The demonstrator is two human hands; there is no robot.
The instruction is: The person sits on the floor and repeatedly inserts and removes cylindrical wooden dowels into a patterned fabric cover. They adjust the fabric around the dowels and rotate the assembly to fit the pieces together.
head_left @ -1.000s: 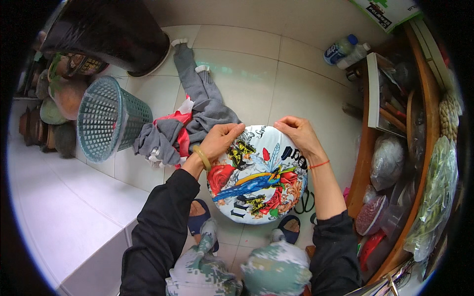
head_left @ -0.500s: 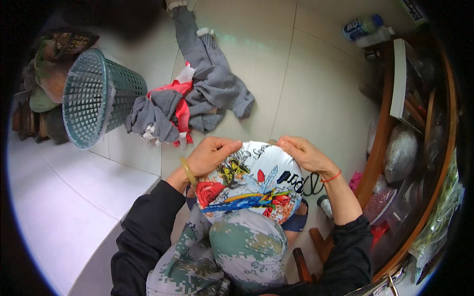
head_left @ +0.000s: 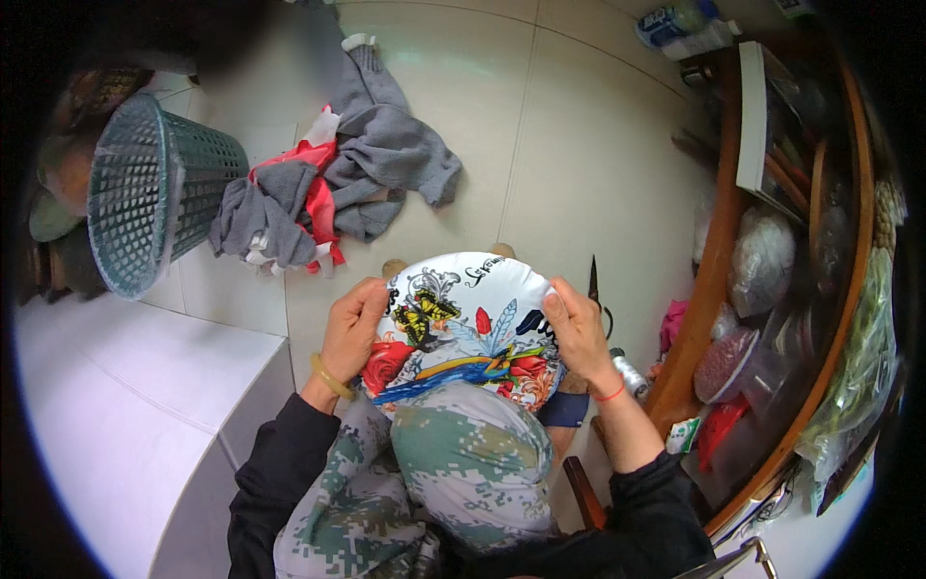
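Note:
A white round cloth printed with roses, a butterfly, feathers and a blue-and-yellow parrot is stretched out over my lap. On its left edge, the fingers and thumb of my left hand are closed; a yellow bangle circles that wrist. My right hand, with a red string at the wrist, pinches the opposite edge. The lower part of the printed cloth meets camouflage cloth over my lap. Beyond my right hand, a pair of black scissors lies on the floor, its handles partly hidden by the hand.
A green plastic basket lies on its side at the left, next to a heap of grey and red cloth. A wooden shelf with bagged goods stands at the right. A white platform fills the lower left.
My hands have moved from the cloth's far edge down to its left and right sides, wider apart. The cloth looks flatter, and the whole view has shifted slightly.

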